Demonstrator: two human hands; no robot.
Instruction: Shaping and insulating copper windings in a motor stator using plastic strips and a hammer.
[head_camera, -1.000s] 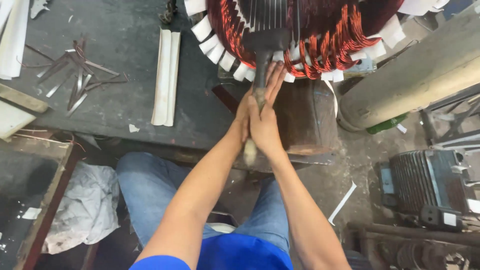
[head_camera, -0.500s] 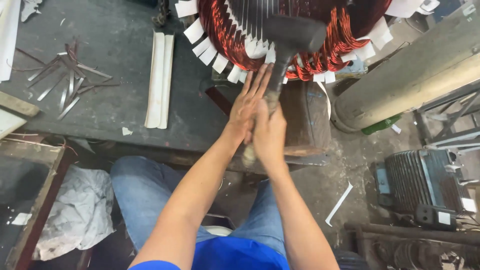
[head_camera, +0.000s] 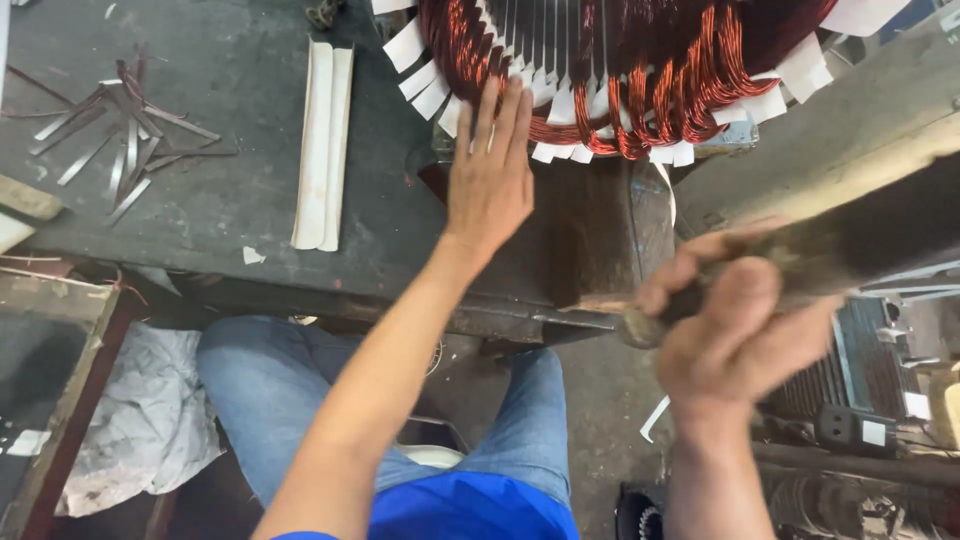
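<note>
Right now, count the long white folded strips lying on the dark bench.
2. The long white strips lie side by side on the bench, left of the left hand and the copper winding. Others may lie out of frame.

Dark, scuffed workbench (head_camera: 230, 90) fills the upper left, its front edge running above the person's knees. On it, far left: a loose scatter of thin metal strips (head_camera: 120, 150), crossing one another. Near the middle: a pair of long white folded paper strips (head_camera: 322, 145) lying side by side, touching, lengthwise away from the edge. A small white paper scrap (head_camera: 253, 256) sits just below them, close to the front edge. At the top right, a large motor stator (head_camera: 610, 70) with copper windings and white paper tabs rests on a rusty brown block (head_camera: 590, 240) at the bench's front. Pale wood offcut (head_camera: 25, 200) at the left margin.
</note>
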